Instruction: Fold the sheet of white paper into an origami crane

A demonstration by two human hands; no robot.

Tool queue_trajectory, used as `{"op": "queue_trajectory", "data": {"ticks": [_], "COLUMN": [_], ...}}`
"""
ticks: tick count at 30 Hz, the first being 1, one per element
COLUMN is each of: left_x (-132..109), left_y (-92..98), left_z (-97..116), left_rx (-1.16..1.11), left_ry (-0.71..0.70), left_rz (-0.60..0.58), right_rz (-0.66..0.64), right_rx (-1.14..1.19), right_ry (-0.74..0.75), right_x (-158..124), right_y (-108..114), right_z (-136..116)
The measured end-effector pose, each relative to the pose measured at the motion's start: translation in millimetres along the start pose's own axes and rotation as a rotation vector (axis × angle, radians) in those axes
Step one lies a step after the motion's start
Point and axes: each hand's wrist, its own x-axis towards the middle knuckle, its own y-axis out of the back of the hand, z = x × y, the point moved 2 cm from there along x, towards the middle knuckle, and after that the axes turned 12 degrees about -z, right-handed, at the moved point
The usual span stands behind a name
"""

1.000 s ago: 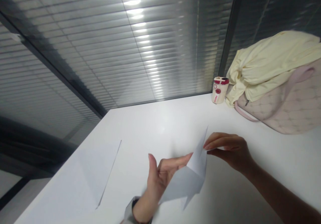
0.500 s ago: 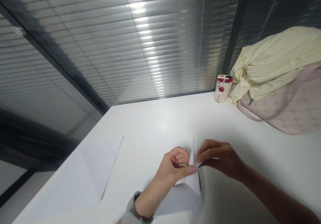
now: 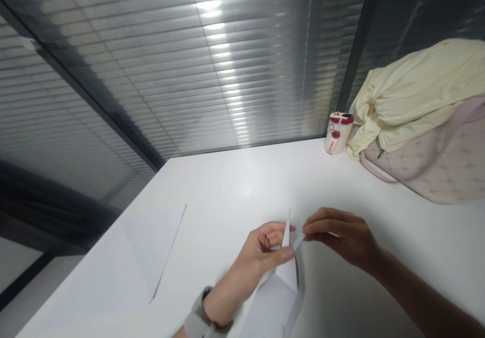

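While your left hand (image 3: 261, 252) pinches folded paper (image 3: 287, 275) at lower centre, your right hand (image 3: 343, 237) pinches its flap (image 3: 298, 242): crease next.

You are in what looks like an office: a glass partition with slatted blinds (image 3: 212, 65) edges your white desk (image 3: 235, 186), where a red-lidded cup (image 3: 338, 133) stands beside a pale pink handbag (image 3: 428, 171).
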Motion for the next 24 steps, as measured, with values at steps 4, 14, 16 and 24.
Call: {"op": "queue_trajectory", "data": {"ticks": [4,14,16,24], "left_x": [2,0,0,-5], "left_y": [-5.5,-8.9,-10.0,-15.6], "left_z": [0,-5,-5,10], "left_rx": [-0.062,-0.189,-0.185,-0.004], "left_ry": [0.042,0.054,0.042,-0.146], "left_rz": [-0.038,0.039,0.052,0.162], "right_rz": [0.003,0.15,0.165,0.213], "right_rx": [-0.082,-0.072,-0.062,0.199], "right_ry": [0.055,-0.004,-0.007,-0.074], "right_x": [-2,4,4,2], "right_y": [-3,-5,-6,-7], "right_z": [0,-9,-10,-14]}}
